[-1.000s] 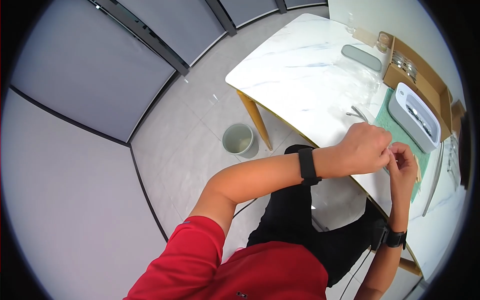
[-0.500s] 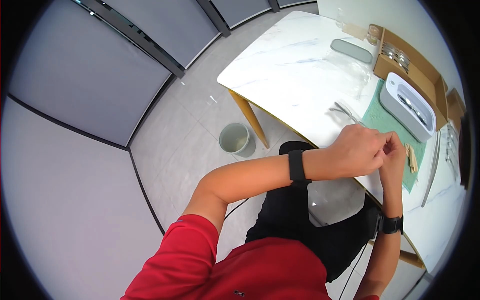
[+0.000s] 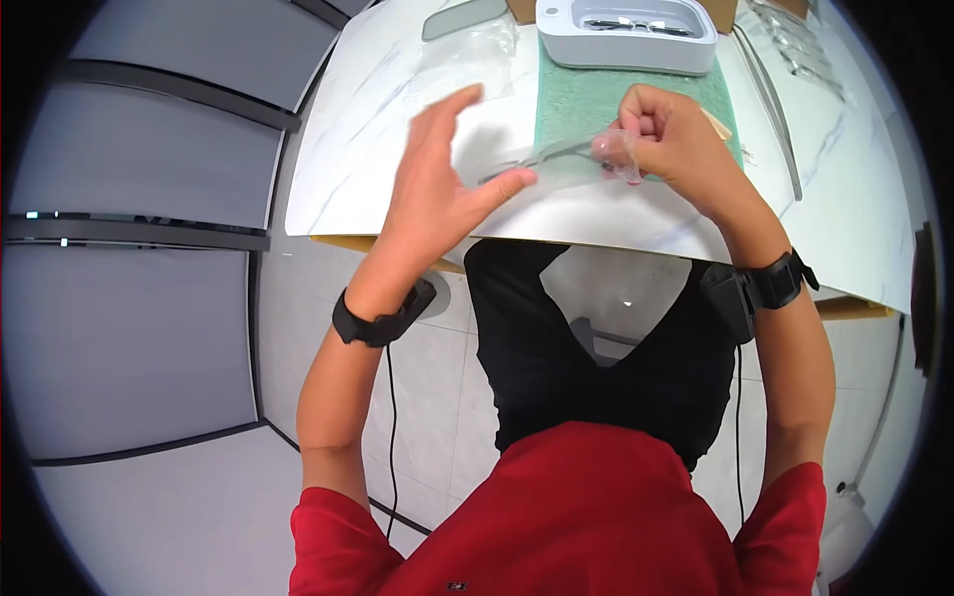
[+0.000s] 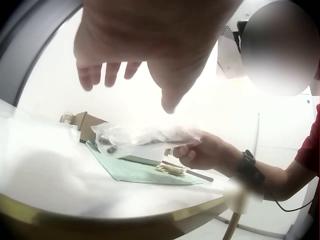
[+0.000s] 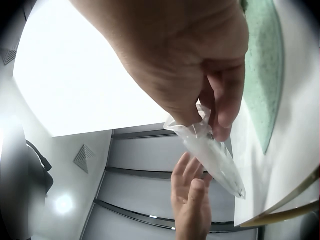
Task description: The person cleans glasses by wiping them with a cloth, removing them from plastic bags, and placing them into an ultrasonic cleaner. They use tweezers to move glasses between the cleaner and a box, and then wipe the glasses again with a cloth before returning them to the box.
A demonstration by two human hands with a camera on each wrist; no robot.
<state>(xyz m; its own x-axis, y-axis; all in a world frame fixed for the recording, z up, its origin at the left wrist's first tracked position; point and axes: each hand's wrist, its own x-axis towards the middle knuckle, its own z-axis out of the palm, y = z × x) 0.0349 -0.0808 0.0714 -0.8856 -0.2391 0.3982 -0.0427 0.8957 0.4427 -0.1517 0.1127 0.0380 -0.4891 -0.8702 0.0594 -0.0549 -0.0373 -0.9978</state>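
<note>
My right hand (image 3: 681, 149) pinches the mouth of a clear plastic bag (image 3: 621, 149) between thumb and fingers. Inside the bag lies a thin grey pair of eyeglasses (image 3: 564, 152), pointing left over the table's front edge. My left hand (image 3: 429, 189) has its fingers spread and straight and holds nothing; its thumb tip is close to the bag's far end in the head view. In the left wrist view the bag (image 4: 145, 140) hangs below that hand, apart from it. The right wrist view shows the bag (image 5: 212, 160) slanting down from the right fingertips.
A white ultrasonic cleaner (image 3: 626, 52) with eyeglasses in its basin stands on a green towel (image 3: 581, 99). A beige cloth (image 4: 171, 170) lies on the towel. More clear bags (image 3: 467, 65) and a grey oblong lid (image 3: 464, 18) are at the left, a long grey strip (image 3: 770, 114) at the right.
Both hands were together at the bag; the left has let go and moved off left with fingers spread. The right still holds the bag. The head view has turned to face the table.
</note>
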